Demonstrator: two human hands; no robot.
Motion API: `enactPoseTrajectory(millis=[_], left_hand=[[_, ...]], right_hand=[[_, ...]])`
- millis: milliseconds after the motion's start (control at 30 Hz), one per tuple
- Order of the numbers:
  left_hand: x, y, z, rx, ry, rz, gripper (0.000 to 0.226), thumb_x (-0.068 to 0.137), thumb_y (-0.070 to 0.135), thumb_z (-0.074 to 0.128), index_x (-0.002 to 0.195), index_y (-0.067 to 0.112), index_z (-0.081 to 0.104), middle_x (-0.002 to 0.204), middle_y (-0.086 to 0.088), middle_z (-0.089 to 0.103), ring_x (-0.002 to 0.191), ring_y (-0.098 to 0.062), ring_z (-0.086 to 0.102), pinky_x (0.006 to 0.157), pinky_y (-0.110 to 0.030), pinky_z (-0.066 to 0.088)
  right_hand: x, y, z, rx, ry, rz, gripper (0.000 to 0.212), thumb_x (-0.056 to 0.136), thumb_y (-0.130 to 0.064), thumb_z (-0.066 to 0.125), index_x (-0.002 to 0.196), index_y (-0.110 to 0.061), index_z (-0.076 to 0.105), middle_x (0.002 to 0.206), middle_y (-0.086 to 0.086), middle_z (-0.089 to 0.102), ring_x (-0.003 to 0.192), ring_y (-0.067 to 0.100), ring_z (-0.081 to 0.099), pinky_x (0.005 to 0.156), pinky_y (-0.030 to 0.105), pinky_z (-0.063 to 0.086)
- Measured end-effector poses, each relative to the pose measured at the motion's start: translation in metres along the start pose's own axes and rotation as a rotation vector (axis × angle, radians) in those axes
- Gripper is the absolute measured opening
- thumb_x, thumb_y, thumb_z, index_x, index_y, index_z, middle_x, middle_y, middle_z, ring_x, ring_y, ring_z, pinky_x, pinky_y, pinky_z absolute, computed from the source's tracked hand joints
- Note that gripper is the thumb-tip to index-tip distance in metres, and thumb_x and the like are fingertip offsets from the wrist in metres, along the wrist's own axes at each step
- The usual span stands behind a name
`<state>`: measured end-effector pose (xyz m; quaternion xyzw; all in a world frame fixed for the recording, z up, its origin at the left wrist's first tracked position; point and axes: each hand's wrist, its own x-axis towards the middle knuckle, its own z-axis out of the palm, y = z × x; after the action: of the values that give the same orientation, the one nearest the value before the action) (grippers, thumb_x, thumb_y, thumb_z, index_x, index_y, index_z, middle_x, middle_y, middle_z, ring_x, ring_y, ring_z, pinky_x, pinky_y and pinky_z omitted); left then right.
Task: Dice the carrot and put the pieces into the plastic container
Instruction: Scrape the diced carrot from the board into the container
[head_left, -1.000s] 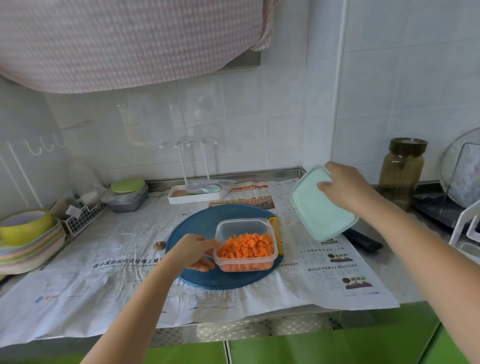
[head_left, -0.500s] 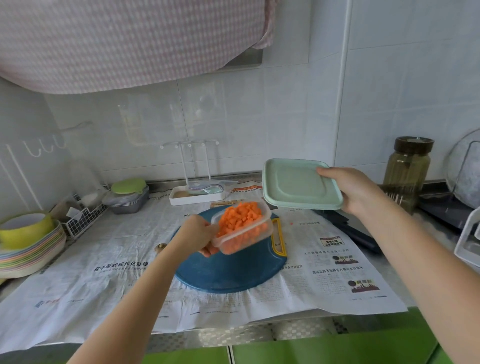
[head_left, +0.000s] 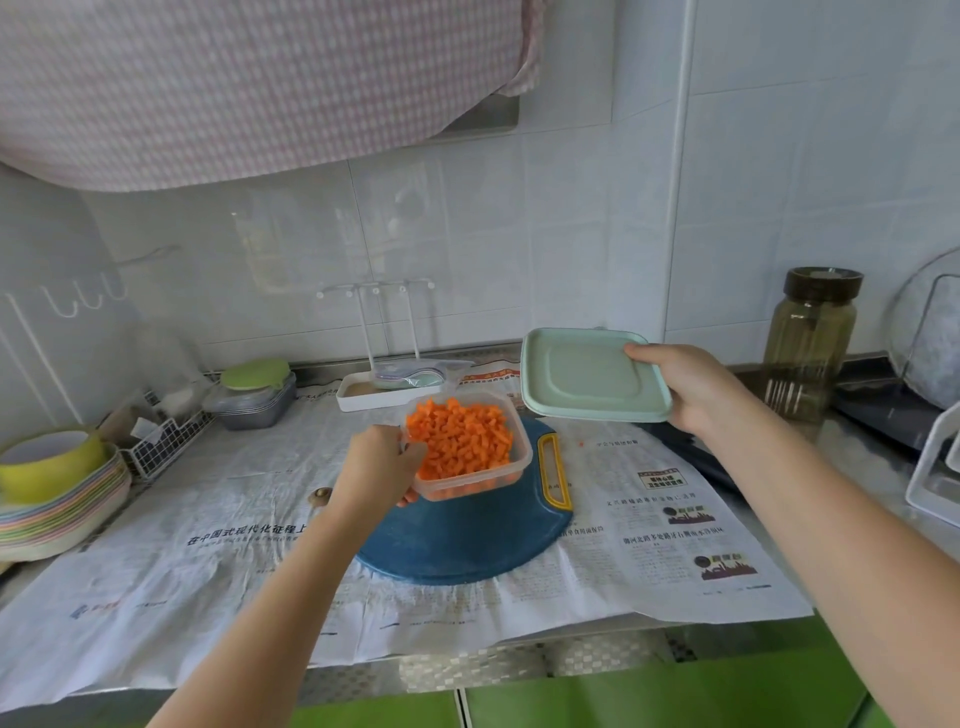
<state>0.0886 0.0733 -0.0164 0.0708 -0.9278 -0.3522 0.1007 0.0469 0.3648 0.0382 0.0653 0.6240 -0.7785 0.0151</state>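
Lifted since 1 second ago, the plastic container (head_left: 467, 451) of diced carrot (head_left: 457, 436) now hangs above the blue cutting board (head_left: 462, 545), the left hand (head_left: 379, 465) pinching its near-left corner. Beside it the right hand (head_left: 691, 387) grips the green lid (head_left: 589, 376) level, probably for capping; 0 stray pieces are visible on the board.

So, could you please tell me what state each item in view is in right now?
plastic container: uncovered, held up by the left hand.
diced carrot: piled inside the container.
lid: off, gripped by the right hand beside the container.
cutting board: flat on the newspaper.
glass jar: upright, capped.
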Motion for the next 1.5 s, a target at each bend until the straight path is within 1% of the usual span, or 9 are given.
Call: enactPoseTrajectory(millis=[267,500,700,833,1067,1167,1267,1400,1500], left_hand=[[0.014,-0.016,-0.016,-0.078,0.100,-0.120,0.026,0.094,0.014,0.050,0.083,-0.006,0.064,0.053,-0.013,0.064,0.035,-0.013,0.057,0.037,-0.021,0.048],[0.027,-0.034,-0.047,-0.076,0.227,-0.204,0.030,0.091,0.013,0.051,0.074,-0.007,0.063,0.055,-0.014,0.065,0.041,-0.020,0.058,0.048,-0.031,0.053],[0.038,-0.048,-0.052,-0.047,0.240,-0.213,0.033,0.090,0.013,0.051,0.069,-0.009,0.063,0.055,-0.014,0.065,0.038,-0.017,0.055,0.046,-0.024,0.045],[0.052,-0.053,-0.047,-0.065,0.239,-0.232,0.033,0.090,0.013,0.051,0.070,-0.009,0.063,0.053,-0.014,0.065,0.040,-0.020,0.056,0.050,-0.026,0.050],[0.071,-0.057,-0.025,-0.128,0.260,-0.325,0.033,0.093,0.018,0.050,0.075,-0.006,0.063,0.053,-0.011,0.063,0.046,-0.022,0.058,0.053,-0.036,0.054],[0.075,-0.061,-0.021,-0.144,0.263,-0.338,0.032,0.093,0.021,0.050,0.077,-0.003,0.063,0.055,-0.011,0.064,0.048,-0.023,0.058,0.047,-0.039,0.054],[0.077,-0.064,-0.018,-0.148,0.246,-0.331,0.031,0.093,0.022,0.050,0.080,-0.003,0.065,0.057,-0.011,0.064,0.046,-0.020,0.057,0.036,-0.025,0.047],[0.074,-0.065,-0.013,-0.179,0.217,-0.312,0.032,0.093,0.018,0.051,0.085,-0.010,0.065,0.056,-0.013,0.064,0.041,-0.017,0.053,0.029,-0.015,0.031],[0.073,-0.063,-0.012,-0.167,0.184,-0.303,0.032,0.094,0.018,0.050,0.083,-0.009,0.064,0.054,-0.011,0.062,0.037,-0.014,0.051,0.027,-0.014,0.030]], right_hand=[[0.010,0.011,0.001,-0.099,0.043,-0.031,0.019,0.094,-0.007,0.057,0.111,0.001,0.060,0.088,0.012,0.065,0.074,0.025,0.063,0.062,0.035,0.052],[0.045,0.056,-0.020,-0.843,-0.045,-0.012,0.030,0.097,-0.016,0.055,0.122,-0.002,0.062,0.113,0.014,0.067,0.097,0.026,0.062,0.081,0.032,0.045],[0.062,0.075,-0.015,-1.315,-0.054,-0.049,0.032,0.089,-0.028,0.065,0.107,-0.001,0.068,0.109,0.009,0.068,0.101,0.023,0.062,0.065,0.026,0.037],[0.062,0.079,0.030,-1.420,-0.072,-0.288,0.036,0.090,-0.028,0.063,0.117,-0.005,0.065,0.122,0.012,0.064,0.110,0.026,0.059,0.089,0.031,0.047],[0.054,0.136,0.145,-1.379,-0.599,-0.277,0.104,0.077,-0.073,0.055,0.155,-0.023,0.007,0.161,0.011,0.004,0.148,0.030,0.006,0.119,0.046,0.016],[0.052,0.155,0.166,-1.455,-0.667,-0.445,0.078,0.092,-0.062,0.043,0.154,-0.028,0.010,0.161,0.011,0.000,0.147,0.035,-0.003,0.120,0.046,0.004],[0.052,0.161,0.169,-1.405,-0.769,-0.637,0.048,0.104,-0.037,0.035,0.150,-0.024,0.032,0.159,0.003,0.019,0.147,0.027,0.013,0.119,0.040,0.013],[0.062,0.142,0.148,-1.458,-0.827,-0.788,0.038,0.103,-0.024,0.041,0.140,-0.017,0.050,0.148,-0.001,0.043,0.139,0.017,0.037,0.116,0.034,0.027],[0.066,0.132,0.125,-1.509,-0.879,-0.747,0.042,0.102,-0.030,0.042,0.144,-0.023,0.044,0.152,-0.005,0.036,0.143,0.014,0.028,0.117,0.033,0.024]])
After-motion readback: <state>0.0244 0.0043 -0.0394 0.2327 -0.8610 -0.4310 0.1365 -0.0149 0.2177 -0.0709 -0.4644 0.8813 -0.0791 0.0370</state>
